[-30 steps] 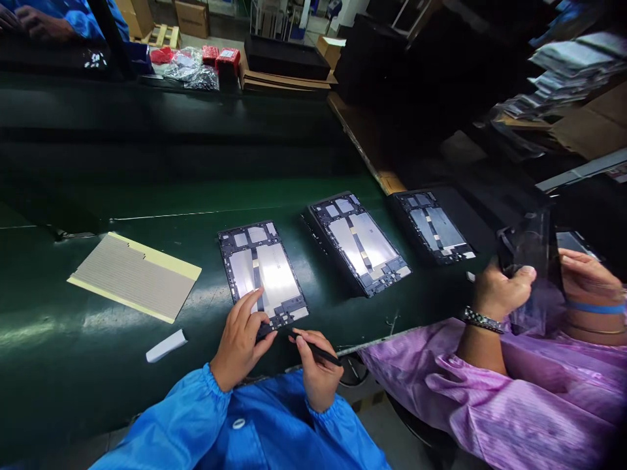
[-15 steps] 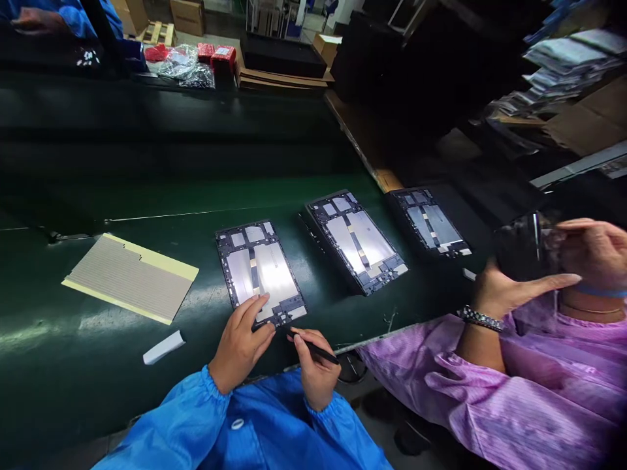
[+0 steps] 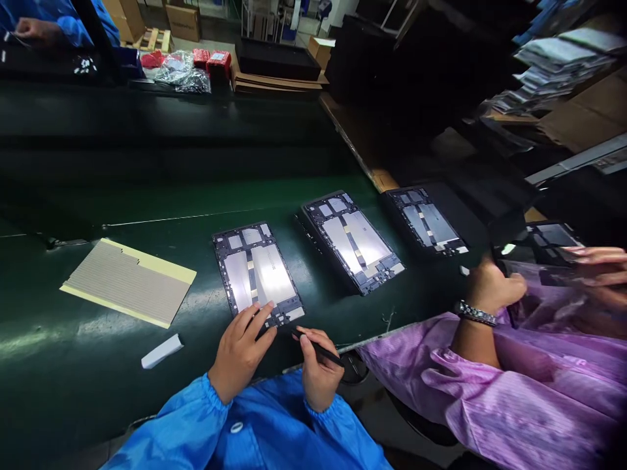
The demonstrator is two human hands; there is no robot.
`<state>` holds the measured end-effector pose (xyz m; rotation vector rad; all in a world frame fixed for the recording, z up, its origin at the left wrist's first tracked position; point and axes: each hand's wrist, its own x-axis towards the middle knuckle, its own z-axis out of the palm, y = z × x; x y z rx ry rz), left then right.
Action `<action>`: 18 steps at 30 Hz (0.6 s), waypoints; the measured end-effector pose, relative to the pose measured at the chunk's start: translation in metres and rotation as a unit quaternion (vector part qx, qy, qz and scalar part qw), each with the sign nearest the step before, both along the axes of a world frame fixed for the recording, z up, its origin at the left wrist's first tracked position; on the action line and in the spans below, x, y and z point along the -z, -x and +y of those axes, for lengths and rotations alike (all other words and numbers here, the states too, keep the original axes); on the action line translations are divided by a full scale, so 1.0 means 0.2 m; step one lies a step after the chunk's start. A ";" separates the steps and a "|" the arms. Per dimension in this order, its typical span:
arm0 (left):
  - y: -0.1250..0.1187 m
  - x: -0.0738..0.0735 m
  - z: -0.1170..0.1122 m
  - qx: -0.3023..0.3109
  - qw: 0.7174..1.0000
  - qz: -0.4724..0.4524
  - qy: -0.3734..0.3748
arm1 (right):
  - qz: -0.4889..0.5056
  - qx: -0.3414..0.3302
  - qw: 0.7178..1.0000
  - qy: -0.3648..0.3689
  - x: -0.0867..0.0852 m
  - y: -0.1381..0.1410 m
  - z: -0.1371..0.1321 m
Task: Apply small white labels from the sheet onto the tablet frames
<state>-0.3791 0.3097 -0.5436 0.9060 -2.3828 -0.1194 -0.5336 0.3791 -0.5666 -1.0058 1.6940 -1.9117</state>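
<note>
In front of me on the green bench lies an opened tablet (image 3: 264,267), its silver inside, dark frame and ribbon cable facing up. My left hand (image 3: 243,349) rests on its lower edge with the fingers apart, fingertips on the silver plate and small parts. Beside the lower right corner, my right hand (image 3: 321,372) grips a slim black pen-like tool (image 3: 327,353). The tool's tip points toward that corner; whether it touches is too small to tell.
Right of it, a stack of opened tablets (image 3: 355,241) and another opened tablet (image 3: 428,222). At left lie a striped adhesive sheet (image 3: 130,281) and a white strip (image 3: 162,351). A co-worker in a pink sleeve (image 3: 519,385) handles dark parts and clear film.
The view has shifted slightly. My hands stay by the tablet's lower edge, the right one a little farther from it. The co-worker's hands have moved apart, with the film lower.
</note>
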 end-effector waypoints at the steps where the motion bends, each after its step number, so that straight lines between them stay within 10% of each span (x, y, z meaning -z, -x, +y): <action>1: 0.00 0.00 0.00 0.002 1.000 0.002 0.002 | -0.002 0.003 1.000 0.002 0.01 0.00 0.00; 8: 0.00 0.00 -0.01 0.015 1.000 0.011 -0.017 | -0.059 0.002 0.998 -0.007 0.04 0.01 0.03; 12: -0.04 -0.02 0.06 -0.045 0.977 0.107 -0.180 | -0.035 -0.047 0.998 -0.012 -0.09 0.16 -0.05; 18: -0.12 0.01 0.12 -0.200 0.749 0.314 -0.548 | 0.275 -0.234 0.894 -0.265 -0.27 0.35 -0.38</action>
